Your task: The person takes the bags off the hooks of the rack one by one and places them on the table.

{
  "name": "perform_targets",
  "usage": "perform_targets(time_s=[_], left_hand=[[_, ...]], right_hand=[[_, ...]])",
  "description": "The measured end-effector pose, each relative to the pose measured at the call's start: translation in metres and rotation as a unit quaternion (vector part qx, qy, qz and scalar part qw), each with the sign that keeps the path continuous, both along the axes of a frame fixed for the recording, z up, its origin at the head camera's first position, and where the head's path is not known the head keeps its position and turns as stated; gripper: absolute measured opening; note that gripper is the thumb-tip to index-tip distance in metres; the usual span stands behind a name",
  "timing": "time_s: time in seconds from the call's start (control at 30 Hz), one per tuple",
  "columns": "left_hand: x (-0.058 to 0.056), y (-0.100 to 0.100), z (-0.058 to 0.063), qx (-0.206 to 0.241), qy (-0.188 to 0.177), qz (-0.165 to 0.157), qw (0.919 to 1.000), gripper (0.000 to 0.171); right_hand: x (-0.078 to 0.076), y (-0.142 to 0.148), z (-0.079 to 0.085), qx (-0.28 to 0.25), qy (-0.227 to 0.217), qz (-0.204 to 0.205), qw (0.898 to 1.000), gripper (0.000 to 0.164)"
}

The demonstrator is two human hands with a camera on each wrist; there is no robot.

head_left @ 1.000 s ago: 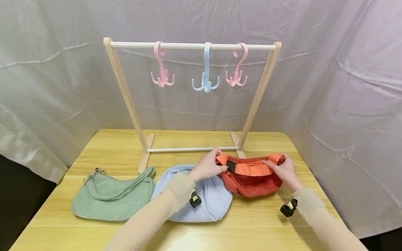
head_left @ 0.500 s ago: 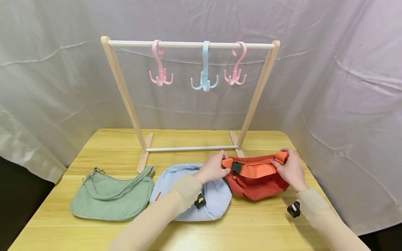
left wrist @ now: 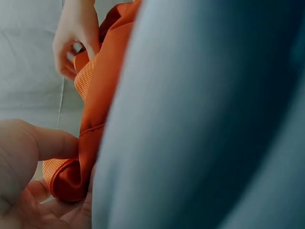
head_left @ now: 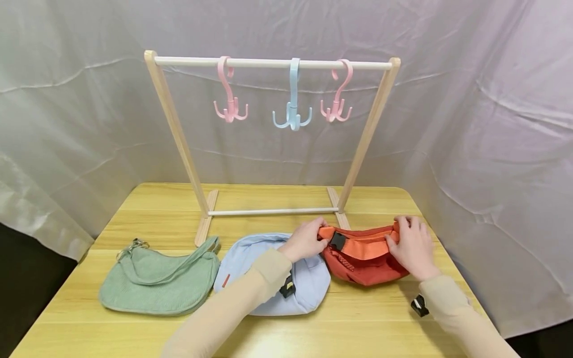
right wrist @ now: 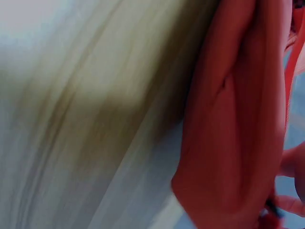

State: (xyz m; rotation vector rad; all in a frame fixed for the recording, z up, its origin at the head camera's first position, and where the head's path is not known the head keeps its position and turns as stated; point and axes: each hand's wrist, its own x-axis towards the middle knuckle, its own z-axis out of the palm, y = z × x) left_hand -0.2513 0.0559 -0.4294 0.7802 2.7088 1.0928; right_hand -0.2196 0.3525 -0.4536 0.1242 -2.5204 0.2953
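A red waist bag (head_left: 358,268) with an orange strap (head_left: 364,248) and a black buckle (head_left: 337,241) is on the right of the table. My left hand (head_left: 306,241) pinches its left end; in the left wrist view the thumb and fingers close around the orange-edged end (left wrist: 69,179). My right hand (head_left: 413,248) grips the right end of the bag, thumb in front and fingers over the top edge. In the right wrist view the red fabric (right wrist: 228,124) hangs beside the fingers. A light blue bag (head_left: 309,283) lies under my left forearm, partly hidden by it.
A green corduroy shoulder bag (head_left: 156,293) lies at the left of the wooden table (head_left: 349,328). Behind stands a rack with a white top bar (head_left: 264,63), from which hang two pink hooks (head_left: 230,112) and a light blue hook (head_left: 293,117). Grey curtains surround the table.
Both hands have shifted right with the red waist bag, mostly early on. The right hand has turned further over the bag's right end. The other bags stay in place.
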Motion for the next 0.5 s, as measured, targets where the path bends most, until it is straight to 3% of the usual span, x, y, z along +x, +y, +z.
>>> perform_targets(time_s=[0.1, 0.17, 0.3, 0.5], left_hand=[[-0.001, 0.0, -0.001, 0.0, 0.0, -0.003, 1.0, 0.028], [-0.001, -0.001, -0.002, -0.001, 0.001, -0.005, 1.0, 0.03], [-0.003, 0.0, -0.003, 0.001, 0.005, -0.008, 1.0, 0.031], [0.0, -0.001, -0.002, -0.013, 0.017, -0.011, 0.9997, 0.033]], right_hand=[[-0.001, -0.007, 0.0, 0.014, 0.028, 0.062, 0.998, 0.045], [-0.001, -0.013, 0.001, 0.014, 0.02, 0.113, 0.993, 0.042], [0.001, -0.026, -0.001, 0.011, -0.044, 0.204, 0.978, 0.041], [0.009, -0.034, -0.008, 0.034, -0.116, 0.26, 0.958, 0.041]])
